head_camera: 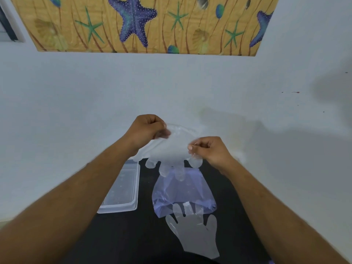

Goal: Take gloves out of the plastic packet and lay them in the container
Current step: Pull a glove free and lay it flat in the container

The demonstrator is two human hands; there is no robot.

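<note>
I hold a thin clear plastic glove (172,149) up in the air between both hands, its fingers hanging down. My left hand (145,131) pinches its upper left edge and my right hand (208,149) pinches its right edge. Below it a clear plastic packet (182,193) lies on the dark surface. A second clear glove (196,235) lies flat in front of the packet, its fingertips overlapping the packet's near edge. A clear rectangular container (123,189) sits to the left of the packet, partly hidden behind my left forearm.
The dark surface (144,235) is narrow and ends at a pale wall (76,92) just behind it. A strip of sea-themed patterned sheet (144,23) with starfish hangs on the wall above.
</note>
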